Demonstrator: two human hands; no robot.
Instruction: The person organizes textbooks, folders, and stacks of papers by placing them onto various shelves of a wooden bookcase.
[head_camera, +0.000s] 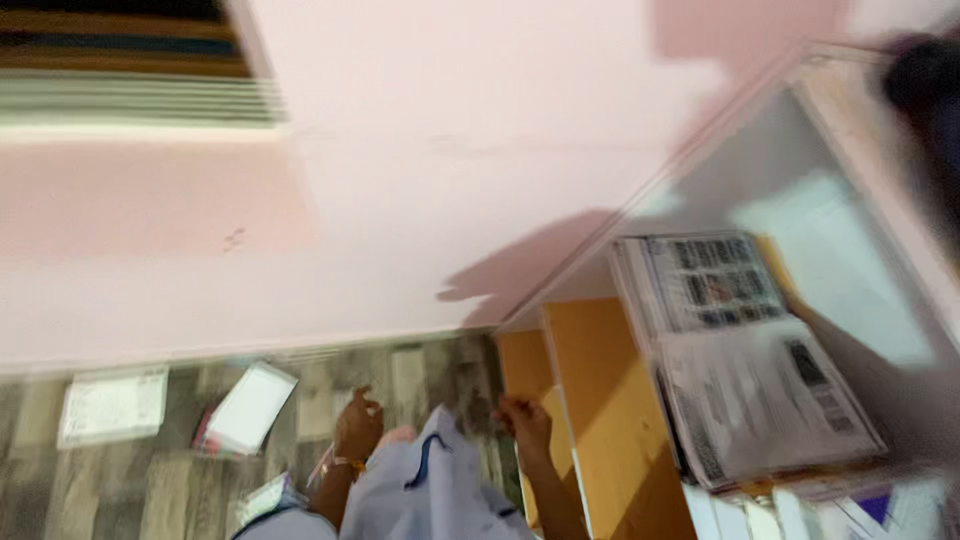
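Item: pale cloth (430, 490), lying low centre between both hands, above the wood-pattern floor (120, 500). Soft, light, limp; best pinched at its top edge. Left hand (357, 425) and right hand (525, 420) are hovering beside it, fingers loosely curled, clasping nothing.

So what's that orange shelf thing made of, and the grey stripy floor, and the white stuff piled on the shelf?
The orange-brown shelf panels look like smooth laminated board: flat, even colour, straight edges. The grey streaky floor looks like wood-patterned planks, maybe vinyl or laminate; the blur leaves that open. The white printed stack on the shelf looks like paper, thin sheets with curling edges.
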